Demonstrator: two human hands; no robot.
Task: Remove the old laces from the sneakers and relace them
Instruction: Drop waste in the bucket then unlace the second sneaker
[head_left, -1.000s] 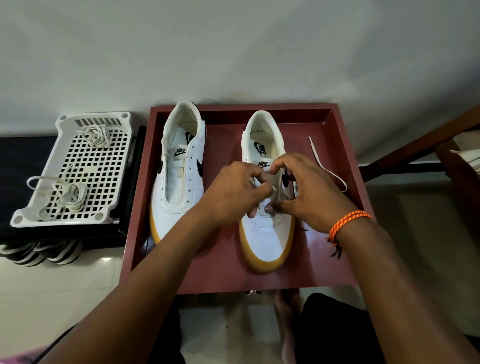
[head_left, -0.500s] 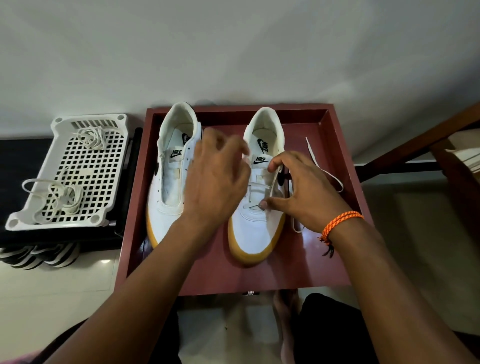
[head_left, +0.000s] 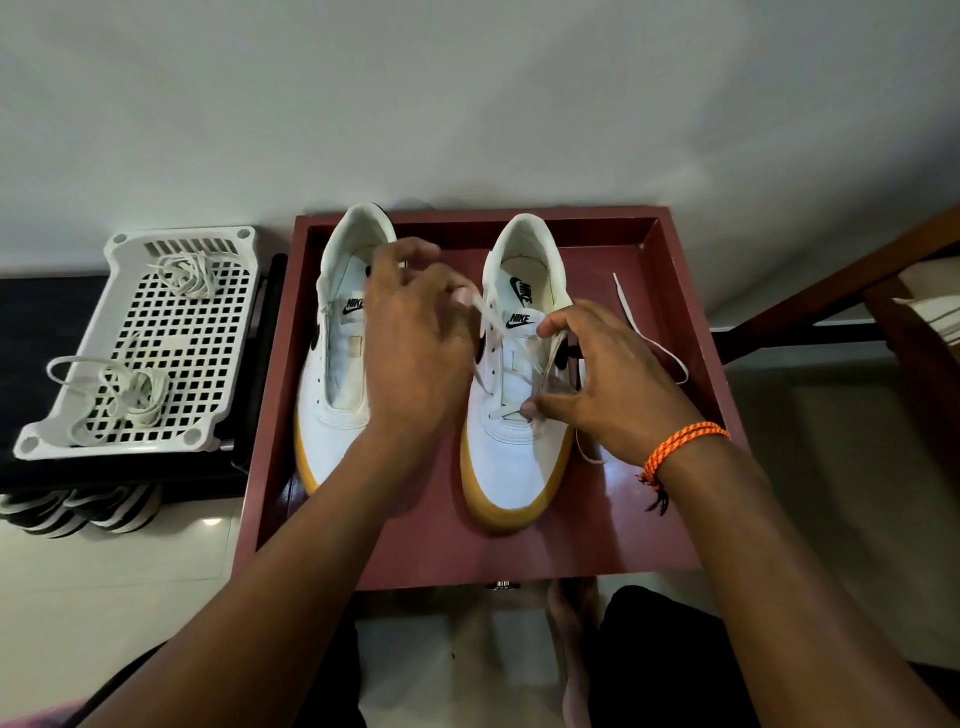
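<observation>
Two hands are working on the right sneaker (head_left: 511, 457) in the red tray (head_left: 675, 291): the left hand (head_left: 415, 358) is pinching the white lace (head_left: 488, 325), and the right hand (head_left: 608, 384) is gripping the sneaker's side flap.

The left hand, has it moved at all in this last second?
Yes. The left hand has left the right sneaker and gone up and leftward over the left sneaker, drawing the lace with it.
</observation>
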